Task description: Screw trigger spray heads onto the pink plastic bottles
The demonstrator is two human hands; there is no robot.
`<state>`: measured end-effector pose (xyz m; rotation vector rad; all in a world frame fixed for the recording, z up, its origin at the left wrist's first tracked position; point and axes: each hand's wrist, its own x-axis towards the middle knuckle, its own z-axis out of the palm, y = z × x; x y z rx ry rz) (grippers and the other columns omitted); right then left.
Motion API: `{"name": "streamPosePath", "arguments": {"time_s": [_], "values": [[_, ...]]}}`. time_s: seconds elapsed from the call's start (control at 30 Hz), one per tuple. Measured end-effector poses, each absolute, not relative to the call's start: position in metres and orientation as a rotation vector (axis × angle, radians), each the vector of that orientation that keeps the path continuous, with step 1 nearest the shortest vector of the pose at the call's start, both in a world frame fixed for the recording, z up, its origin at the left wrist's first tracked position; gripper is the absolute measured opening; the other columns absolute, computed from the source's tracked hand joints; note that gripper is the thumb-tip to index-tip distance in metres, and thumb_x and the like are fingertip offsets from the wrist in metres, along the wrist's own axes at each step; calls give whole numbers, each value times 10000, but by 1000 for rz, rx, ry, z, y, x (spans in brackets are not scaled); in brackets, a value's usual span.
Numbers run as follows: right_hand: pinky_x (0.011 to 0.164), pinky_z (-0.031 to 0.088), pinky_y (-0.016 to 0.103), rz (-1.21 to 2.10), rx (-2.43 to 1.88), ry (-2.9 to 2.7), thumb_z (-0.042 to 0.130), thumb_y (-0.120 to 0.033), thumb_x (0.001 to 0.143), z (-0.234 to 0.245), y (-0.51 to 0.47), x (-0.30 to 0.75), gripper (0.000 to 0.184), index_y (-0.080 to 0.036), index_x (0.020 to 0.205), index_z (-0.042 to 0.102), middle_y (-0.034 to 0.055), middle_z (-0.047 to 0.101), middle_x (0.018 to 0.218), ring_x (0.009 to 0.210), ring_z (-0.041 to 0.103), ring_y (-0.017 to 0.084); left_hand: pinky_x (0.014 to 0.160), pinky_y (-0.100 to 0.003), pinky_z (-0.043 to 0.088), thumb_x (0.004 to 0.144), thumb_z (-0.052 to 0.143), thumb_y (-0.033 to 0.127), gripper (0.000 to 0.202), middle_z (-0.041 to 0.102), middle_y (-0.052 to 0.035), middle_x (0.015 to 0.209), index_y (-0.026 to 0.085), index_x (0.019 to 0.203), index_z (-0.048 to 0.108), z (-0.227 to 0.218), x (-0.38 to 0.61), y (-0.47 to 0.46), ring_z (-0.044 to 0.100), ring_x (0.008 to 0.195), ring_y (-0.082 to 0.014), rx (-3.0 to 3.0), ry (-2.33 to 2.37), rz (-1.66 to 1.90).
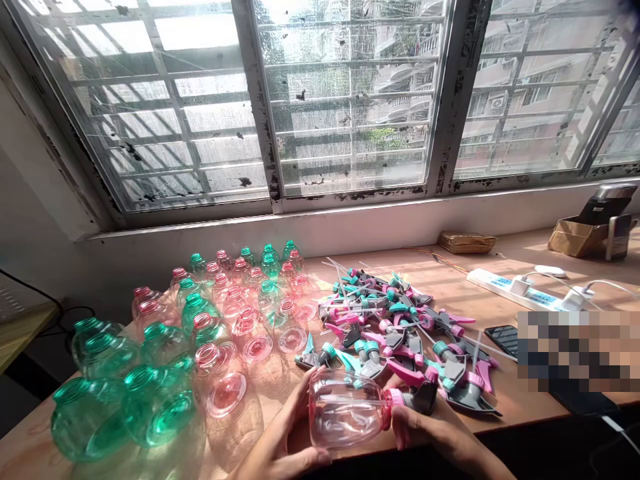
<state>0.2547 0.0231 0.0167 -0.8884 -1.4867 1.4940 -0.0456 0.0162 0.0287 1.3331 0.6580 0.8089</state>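
Note:
A clear pink spray bottle [345, 410] lies on its side in the air at the table's front edge, its base to the left. My left hand [295, 433] is wrapped round the base end, thumb below and fingers above. At the neck sits a pink and grey spray head [420, 393], its tube running inside the bottle. The fingers of my right hand [420, 427] are closed round its pink collar. Whether the collar is fully threaded I cannot tell. Just behind lies a heap of loose spray heads [395, 313] in pink, teal and grey.
Several open green bottles [90, 420] and pink bottles [220, 380] stand upright on the table's left. A power strip [520, 290] with plugged chargers, a dark phone [503, 340] and a cardboard box [575, 237] are on the right. A brown packet [466, 243] lies below the window.

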Motion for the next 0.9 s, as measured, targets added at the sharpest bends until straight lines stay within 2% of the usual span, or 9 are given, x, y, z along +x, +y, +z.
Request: {"name": "streamPosePath", "arguments": {"time_s": [0.1, 0.23, 0.4, 0.6, 0.77, 0.9], "values": [[609, 519, 277, 1513, -883, -1469, 675, -631, 875, 19, 23, 254, 453, -179, 895, 660, 0, 690, 664, 598, 654, 164, 1275, -562, 198, 860, 797, 263, 867, 237, 33, 1716, 485, 1539, 305, 25, -46, 17, 172, 1577, -361, 1331, 660, 842], [599, 523, 265, 1553, -888, -1447, 683, -655, 856, 21, 22, 254, 483, -173, 880, 658, 3, 680, 674, 599, 652, 157, 1283, -571, 121, 869, 788, 265, 896, 216, 15, 1723, 468, 1560, 256, 22, -47, 17, 129, 1583, -359, 1341, 673, 843], [617, 534, 271, 1569, -878, -1458, 678, -665, 851, 18, 22, 254, 506, -160, 820, 674, 18, 681, 718, 617, 652, 157, 1282, -584, 65, 815, 844, 306, 967, 201, -6, 1727, 445, 1567, 253, 23, -47, 17, 101, 1584, -375, 1334, 641, 833], [615, 547, 296, 1564, -856, -1435, 700, -643, 846, 16, 24, 254, 469, -177, 862, 653, 18, 704, 690, 599, 657, 166, 1285, -571, 149, 881, 779, 321, 891, 171, 8, 1732, 447, 1571, 229, 35, -45, 17, 152, 1582, -359, 1397, 638, 790], [581, 518, 283, 1509, -827, -1491, 646, -655, 881, 16, 26, 254, 483, -177, 811, 644, 8, 674, 636, 570, 657, 170, 1264, -551, 262, 894, 768, 291, 875, 165, -27, 1734, 419, 1580, 239, 35, -44, 18, 235, 1558, -389, 1411, 610, 795], [576, 519, 283, 1483, -809, -1542, 619, -667, 891, 17, 27, 254, 509, -172, 789, 675, 23, 683, 651, 585, 661, 179, 1250, -556, 289, 922, 733, 295, 830, 153, 13, 1736, 458, 1569, 239, 26, -47, 20, 169, 1576, -378, 1440, 645, 823]]}}
